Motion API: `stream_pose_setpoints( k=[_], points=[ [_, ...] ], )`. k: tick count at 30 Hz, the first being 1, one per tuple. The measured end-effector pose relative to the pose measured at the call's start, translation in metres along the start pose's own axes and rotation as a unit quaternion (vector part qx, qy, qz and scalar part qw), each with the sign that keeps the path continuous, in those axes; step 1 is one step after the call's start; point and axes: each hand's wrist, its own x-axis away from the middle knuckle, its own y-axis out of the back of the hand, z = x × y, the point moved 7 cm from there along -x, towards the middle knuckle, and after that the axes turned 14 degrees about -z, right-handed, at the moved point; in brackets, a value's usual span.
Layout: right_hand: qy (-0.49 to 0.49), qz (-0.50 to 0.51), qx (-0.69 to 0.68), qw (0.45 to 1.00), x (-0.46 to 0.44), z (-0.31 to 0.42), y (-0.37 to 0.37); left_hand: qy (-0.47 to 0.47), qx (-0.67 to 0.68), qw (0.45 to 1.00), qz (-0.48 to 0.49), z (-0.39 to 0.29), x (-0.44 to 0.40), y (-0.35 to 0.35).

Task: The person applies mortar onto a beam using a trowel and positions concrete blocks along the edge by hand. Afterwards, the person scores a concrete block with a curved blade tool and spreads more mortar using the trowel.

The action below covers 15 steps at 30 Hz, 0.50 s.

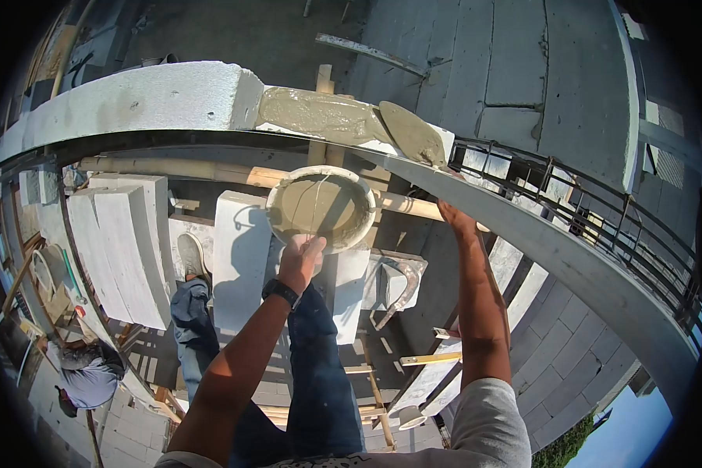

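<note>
My left hand (301, 264), with a dark watch at the wrist, is closed at the near rim of a round bucket (370, 204) of wet grey mortar (320, 204). A thin wire handle runs across the mortar towards its fingers. My right hand (459, 218) is closed below a mortar-coated trowel (410, 134); its grip is mostly hidden. The trowel blade lies on the mortar bed (312, 113), spread along the top of the pale block wall. Left of that bed stands a large white block (164, 97), its end face meeting the mortar.
White blocks (121, 242) are stacked at the left, and another block (238, 257) stands near my legs. Bamboo poles (171, 168) run beneath the wall. Steel rebar (600, 210) extends at the right. Another person (90, 374) is at the lower left.
</note>
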Motion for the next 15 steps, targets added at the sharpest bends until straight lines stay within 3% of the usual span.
stream_pose_setpoints(
  k=[2,7,15],
  points=[
    [-0.070,-0.021,-0.108,0.992,-0.020,0.010,0.007,0.000,-0.007,1.000,-0.003,0.000,-0.002,0.001],
    [-0.008,-0.033,0.038,0.999,-0.066,0.039,0.013,0.009,0.009,1.000,-0.015,0.002,-0.003,0.001],
    [-0.035,0.062,0.024,0.997,-0.082,0.045,0.003,0.026,-0.011,1.000,0.004,0.020,-0.010,-0.004]
  ],
)
